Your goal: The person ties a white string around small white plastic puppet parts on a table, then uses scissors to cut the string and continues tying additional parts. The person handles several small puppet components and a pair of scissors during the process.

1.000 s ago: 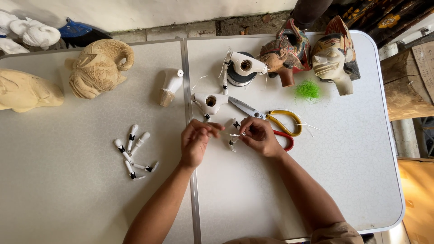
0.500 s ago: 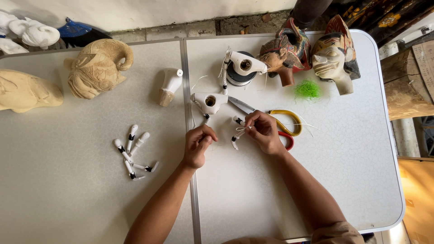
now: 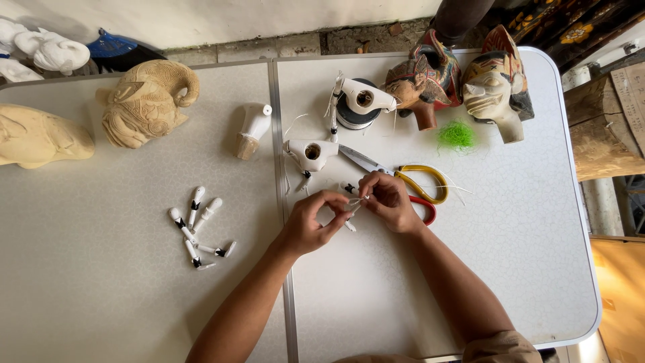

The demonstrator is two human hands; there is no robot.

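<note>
My left hand (image 3: 310, 222) and my right hand (image 3: 390, 200) meet over the middle of the white table (image 3: 470, 282). Both pinch a thin white string (image 3: 356, 202) tied to a small white puppet limb with a black band (image 3: 351, 214). A white puppet torso with a round hole (image 3: 310, 153) lies just beyond my hands. Scissors with yellow and red handles (image 3: 416, 188) rest under my right hand's far side. A second white torso (image 3: 363, 99) sits on a dark spool.
Several small white limbs with black bands (image 3: 198, 225) lie at the left. A white carved piece (image 3: 252, 129), two pale carved heads (image 3: 148, 101), two painted puppet heads (image 3: 463, 81) and a green fibre tuft (image 3: 457, 134) stand along the back. The table edge is at the right.
My hands have drawn closer together around the string and the small limb; the left hand's fingers now reach toward the right hand. Nothing else on the table has moved.
</note>
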